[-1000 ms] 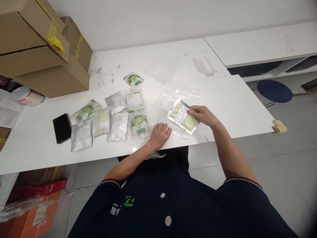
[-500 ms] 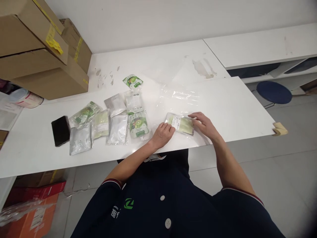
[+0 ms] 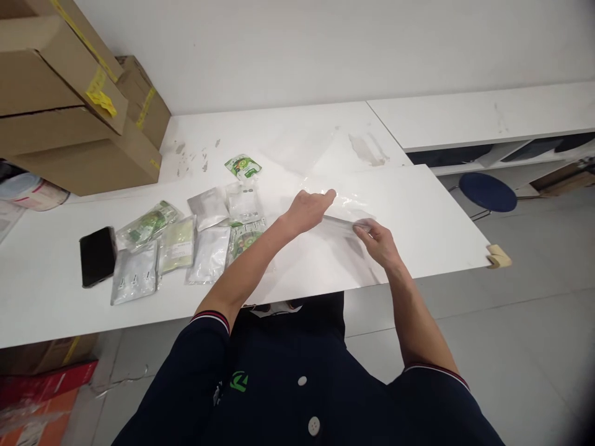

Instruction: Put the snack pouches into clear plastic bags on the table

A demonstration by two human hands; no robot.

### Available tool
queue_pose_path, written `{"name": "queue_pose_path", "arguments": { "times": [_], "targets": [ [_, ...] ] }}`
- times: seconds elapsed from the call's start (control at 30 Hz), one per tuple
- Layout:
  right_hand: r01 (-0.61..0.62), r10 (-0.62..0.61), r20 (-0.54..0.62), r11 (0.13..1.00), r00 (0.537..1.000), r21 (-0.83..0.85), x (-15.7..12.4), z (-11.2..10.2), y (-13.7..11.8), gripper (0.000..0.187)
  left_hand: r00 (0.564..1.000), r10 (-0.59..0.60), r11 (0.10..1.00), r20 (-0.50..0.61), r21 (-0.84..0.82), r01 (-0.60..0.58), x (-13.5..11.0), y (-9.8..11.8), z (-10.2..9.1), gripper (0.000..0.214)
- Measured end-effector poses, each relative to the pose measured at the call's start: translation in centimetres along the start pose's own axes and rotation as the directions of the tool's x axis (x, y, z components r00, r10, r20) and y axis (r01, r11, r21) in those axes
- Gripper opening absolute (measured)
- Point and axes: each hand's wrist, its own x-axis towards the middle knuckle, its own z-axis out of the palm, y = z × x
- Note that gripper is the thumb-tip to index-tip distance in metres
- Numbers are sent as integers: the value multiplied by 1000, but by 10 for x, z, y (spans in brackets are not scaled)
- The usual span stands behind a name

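Observation:
A flat pouch [image 3: 344, 228] is raised off the table on edge, its front in shade and its label out of sight. My right hand [image 3: 379, 243] pinches its right end between thumb and fingers. Over its left end, my left hand [image 3: 309, 210] is closed with the thumb pointing right, gripping clear plastic film. This shiny clear plastic bag [image 3: 351, 201] spreads behind the pouch; where film and pouch meet is hard to make out. Left of my left forearm lie several bagged pouches, including a green fruit-print pouch [image 3: 244, 238], partly covered by the arm, and a silver pouch [image 3: 209, 254].
A black phone [image 3: 98, 256] lies left of the pouches. Another green pouch [image 3: 243, 166] sits farther back. Cardboard boxes [image 3: 79, 142] stand at the back left beside a tub [image 3: 35, 191]. A blue stool [image 3: 488, 191] is beyond the table's right end, near a padded corner [image 3: 499, 256].
The pouch, flat with its label showing before, is now lifted and tilted. My left hand has moved up and away from me onto the film; my right hand has closed on the pouch's end.

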Motion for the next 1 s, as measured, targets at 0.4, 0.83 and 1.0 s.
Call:
{"name": "queue_pose_path", "arguments": {
  "times": [0.4, 0.83, 1.0],
  "targets": [
    [-316, 320, 46, 887, 946, 335, 0, 9, 13, 49, 998, 30, 997, 46, -76, -26, 32, -15, 35, 23],
    [-477, 454, 173, 733, 874, 485, -23, 7, -7, 47, 990, 107, 974, 88, -209, -86, 17, -4, 34, 28],
    [-466, 472, 32, 854, 881, 233, -35, 13, -3, 52, 987, 105, 982, 125, -168, -83, 12, 2, 55, 26]
  ]
}}
